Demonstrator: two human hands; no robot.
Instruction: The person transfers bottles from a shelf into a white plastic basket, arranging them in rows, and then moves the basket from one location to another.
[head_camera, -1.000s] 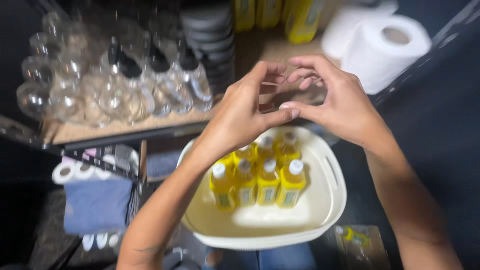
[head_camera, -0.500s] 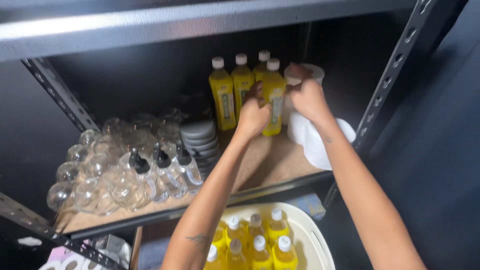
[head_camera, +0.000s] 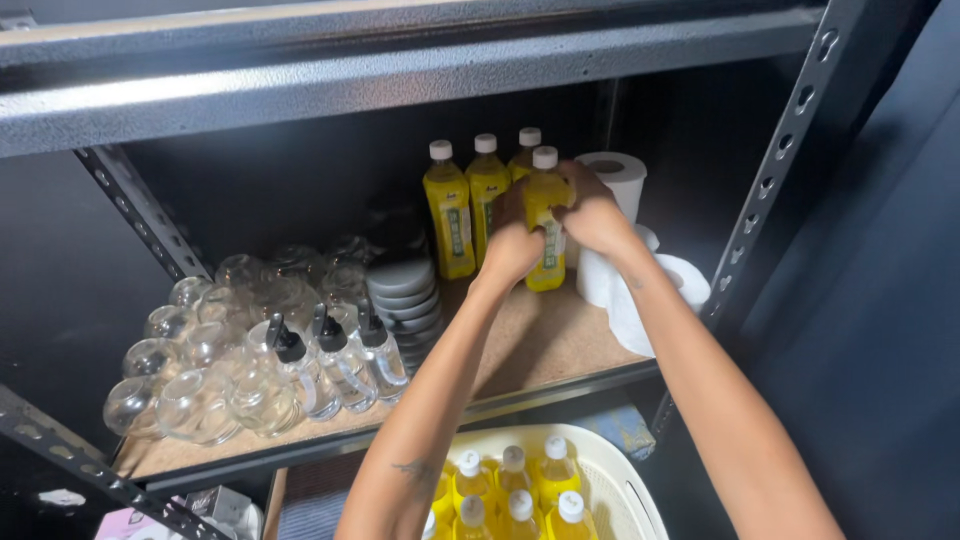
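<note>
Yellow bottle (head_camera: 546, 225) with a white cap stands upright on the brown board of a dark metal shelf (head_camera: 540, 335), at the front of a small cluster of like bottles. Both hands are on it: the left hand (head_camera: 511, 245) wraps its lower body from the left with fingers curled tight, and the right hand (head_camera: 592, 212) grips it from the right, fingers closed about the upper body. Just behind it stand three more yellow bottles (head_camera: 449, 210) with white caps, touching or nearly touching one another. To the right, close against the right hand, is a stack of white paper rolls (head_camera: 620, 178), one upright at the back and others lying lower toward the shelf edge. Left of the bottles sits a stack of grey round lids (head_camera: 400, 285), and further left a crowd of clear glass bottles with black spouts (head_camera: 335, 355) and round glass jars (head_camera: 185, 400). Below the shelf, a cream basket (head_camera: 640, 490) holds more yellow bottles with white caps, upright in rows.
</note>
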